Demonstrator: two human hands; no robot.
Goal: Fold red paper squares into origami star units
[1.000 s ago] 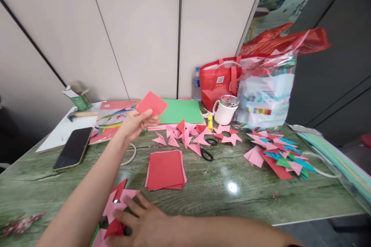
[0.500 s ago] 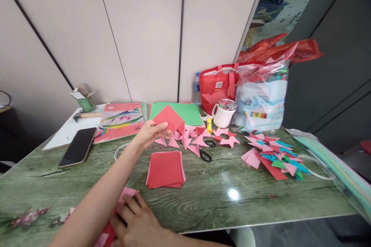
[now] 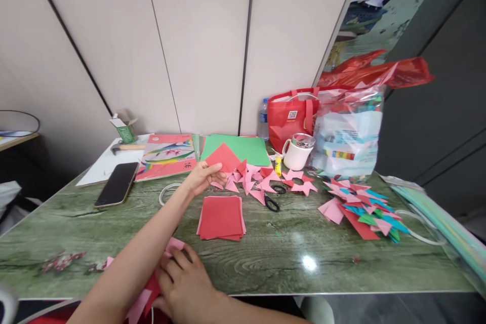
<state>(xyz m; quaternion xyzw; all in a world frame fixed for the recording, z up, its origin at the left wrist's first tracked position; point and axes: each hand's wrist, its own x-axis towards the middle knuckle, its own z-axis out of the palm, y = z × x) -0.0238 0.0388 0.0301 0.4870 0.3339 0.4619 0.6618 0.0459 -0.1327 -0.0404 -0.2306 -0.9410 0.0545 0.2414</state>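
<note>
Our left hand (image 3: pixel 203 179) has brought 1 red square (image 3: pixel 224 157) rightward since 1 second ago, from the left end of the green sheets (image 3: pixel 246 148) to their front in our view, beside the middle cluster (image 3: pixel 248 177) of folded pieces. That hand pinches the square between thumb and fingers. Nearer us, our right hand (image 3: pixel 186 283) curls over pink and red folded paper (image 3: pixel 138 306) at the near edge of the bench (image 3: pixel 266 268); whether it grips, we cannot tell.

We count 1 stack of squares (image 3: pixel 221 217), red over pink, 1 pair of scissors (image 3: pixel 272 204) with 2 black loops, 1 glue stick (image 3: pixel 278 166), 1 mug (image 3: pixel 298 153), 1 bottle (image 3: pixel 263 122), 1 phone (image 3: pixel 117 185) and 1 hammer (image 3: pixel 131 147). Pieces in the cluster and the multicoloured pile (image 3: pixel 364 202) overlap too much for us to count.

Open bench runs from the stack to the straight near edge and on rightward below the pile; more lies between the phone and our left forearm (image 3: pixel 140 253). Along the right edge lies 1 long packet (image 3: pixel 436 228).
</note>
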